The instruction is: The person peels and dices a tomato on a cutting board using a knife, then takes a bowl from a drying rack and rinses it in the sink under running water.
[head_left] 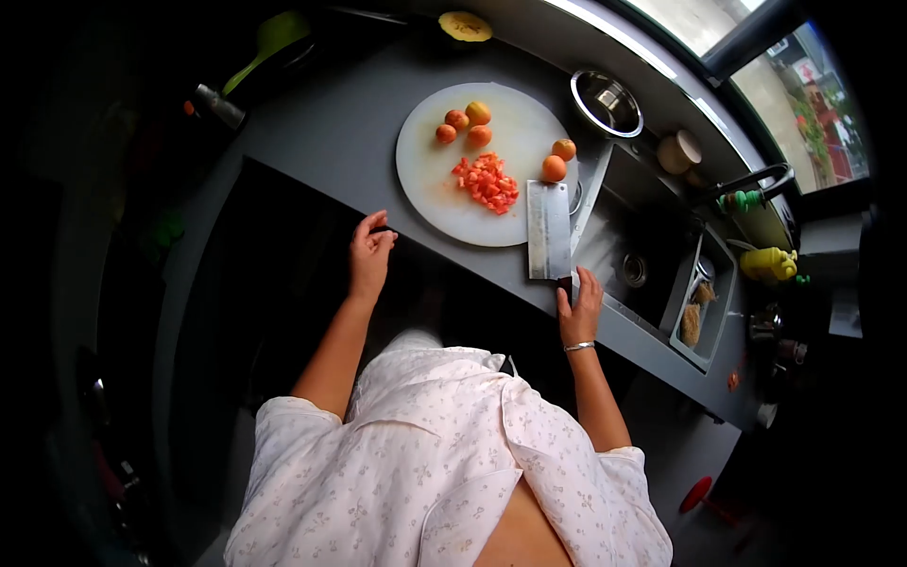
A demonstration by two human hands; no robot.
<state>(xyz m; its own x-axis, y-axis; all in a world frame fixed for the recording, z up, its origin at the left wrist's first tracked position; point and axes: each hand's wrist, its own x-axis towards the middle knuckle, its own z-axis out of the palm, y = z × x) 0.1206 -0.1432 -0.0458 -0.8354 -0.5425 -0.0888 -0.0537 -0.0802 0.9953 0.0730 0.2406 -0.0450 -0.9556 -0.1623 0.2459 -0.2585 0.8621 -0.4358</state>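
A round white cutting board point(430, 170) lies on the grey counter. On it are a pile of chopped tomato point(488, 184) and several whole tomatoes point(479, 136), two of them at its right edge. A cleaver point(549, 230) rests flat over the board's right side, its dark handle point(565, 284) pointing toward me. My right hand point(582, 307) is beside that handle, fingers apart; whether it touches the handle is hard to tell. Near the counter's front edge, left of the board, my left hand point(371, 253) is raised with fingers loosely curled and apart, holding nothing.
Right of the board is a sink point(619, 248) with a small side basin point(707, 326) holding scrubbers. A steel bowl point(607, 103) stands behind it. A cut yellow squash point(465, 26) lies at the back, a yellow bottle point(768, 265) at the far right.
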